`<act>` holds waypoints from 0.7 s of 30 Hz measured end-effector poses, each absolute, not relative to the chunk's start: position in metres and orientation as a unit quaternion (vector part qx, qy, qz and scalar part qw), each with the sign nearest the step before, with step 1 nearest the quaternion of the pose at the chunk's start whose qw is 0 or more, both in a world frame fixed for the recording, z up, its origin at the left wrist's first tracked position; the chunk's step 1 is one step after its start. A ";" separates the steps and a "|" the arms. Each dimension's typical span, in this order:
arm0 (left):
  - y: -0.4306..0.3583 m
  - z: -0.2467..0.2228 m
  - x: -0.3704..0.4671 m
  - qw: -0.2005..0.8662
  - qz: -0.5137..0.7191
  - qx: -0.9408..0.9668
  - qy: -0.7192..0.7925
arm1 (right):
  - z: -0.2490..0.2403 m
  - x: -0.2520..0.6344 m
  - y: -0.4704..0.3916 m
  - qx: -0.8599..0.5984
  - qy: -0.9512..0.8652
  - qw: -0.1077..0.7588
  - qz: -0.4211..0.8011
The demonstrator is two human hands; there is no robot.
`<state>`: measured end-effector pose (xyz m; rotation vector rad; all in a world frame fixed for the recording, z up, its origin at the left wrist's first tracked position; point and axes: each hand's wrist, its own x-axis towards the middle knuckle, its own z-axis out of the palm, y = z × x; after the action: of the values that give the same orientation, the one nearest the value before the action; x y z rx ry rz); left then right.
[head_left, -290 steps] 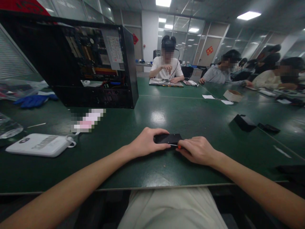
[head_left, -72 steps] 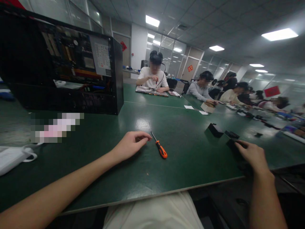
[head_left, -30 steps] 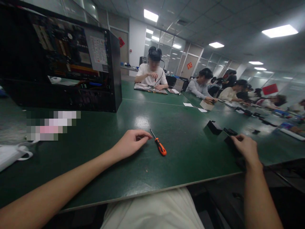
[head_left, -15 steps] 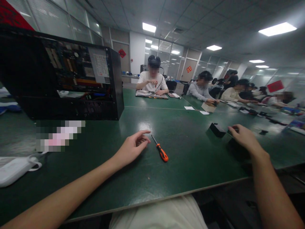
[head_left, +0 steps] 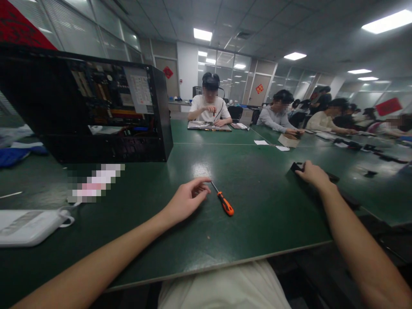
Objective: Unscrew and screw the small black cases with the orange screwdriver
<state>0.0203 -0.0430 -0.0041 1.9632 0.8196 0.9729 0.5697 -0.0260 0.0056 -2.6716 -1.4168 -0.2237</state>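
Note:
My left hand (head_left: pixel 190 198) rests on the green table with loosely bent fingers apart and nothing in them. Beside its fingertips lies a screwdriver (head_left: pixel 226 204) with an orange and black handle, its shaft pointing toward that hand. Farther right, my right hand (head_left: pixel 313 175) has its thumb and fingers on a small black box (head_left: pixel 295 167) and covers part of it. A dark flat thing lies partly hidden behind the right wrist; its kind is unclear.
An open black computer case (head_left: pixel 128 148) stands at left, its boards showing. In front are a white power strip (head_left: pixel 28 227) and a blurred-out pink-white item (head_left: pixel 96 182). Across the table a person (head_left: pixel 210 105) works over a flat panel. Paper slips (head_left: pixel 260 142) and a cardboard box (head_left: pixel 288 140) lie farther back.
My right hand has moved from beside the small black box onto it. The left hand and screwdriver keep their places on the table, while the whole view has shifted slightly.

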 end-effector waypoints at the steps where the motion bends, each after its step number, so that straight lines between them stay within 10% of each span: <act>1: -0.043 -0.004 0.020 0.390 0.382 0.774 0.322 | 0.007 0.567 -0.028 -0.880 -0.465 0.057 -0.071; 14: -0.032 -0.009 0.017 0.345 0.456 0.738 0.358 | 0.054 0.393 -0.056 -0.602 -0.745 0.287 -0.014; 21: -0.037 0.002 0.012 0.356 0.492 0.726 0.322 | 0.031 0.239 -0.070 -0.335 -0.918 0.208 0.047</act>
<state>0.0116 -0.0372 0.0022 1.8752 0.8317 1.2702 0.2386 -0.0699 0.0307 -0.9323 -2.5553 0.1322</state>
